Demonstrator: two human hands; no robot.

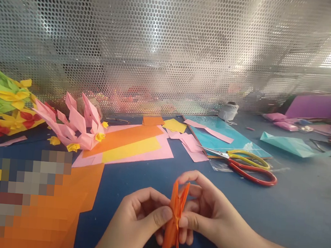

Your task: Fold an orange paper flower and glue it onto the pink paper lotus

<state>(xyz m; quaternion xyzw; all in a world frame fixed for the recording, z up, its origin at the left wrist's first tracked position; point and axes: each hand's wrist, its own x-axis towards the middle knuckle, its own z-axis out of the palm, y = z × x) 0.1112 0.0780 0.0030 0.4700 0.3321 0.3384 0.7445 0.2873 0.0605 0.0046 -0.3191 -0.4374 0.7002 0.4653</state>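
Observation:
A narrow folded piece of orange paper (171,231) stands upright between my two hands, its top split into two points. My left hand (143,218) pinches it from the left, thumb pressed near its middle. From the right, my right hand (204,211) grips the same paper with thumb and fingers, the index finger bent over near the top points. The lower end of the paper runs out of the bottom of the view. Beyond my right hand lie scissors (248,165) with one yellow and one red handle, blades pointing left.
Left stand a pink folded-paper piece (81,129) with small yellow flowers and green and yellow paper pieces (7,92). Orange, yellow and pink sheets (130,140) lie on the blue table (121,181). Behind are a teal pack (224,132) and a perforated metal panel (160,43).

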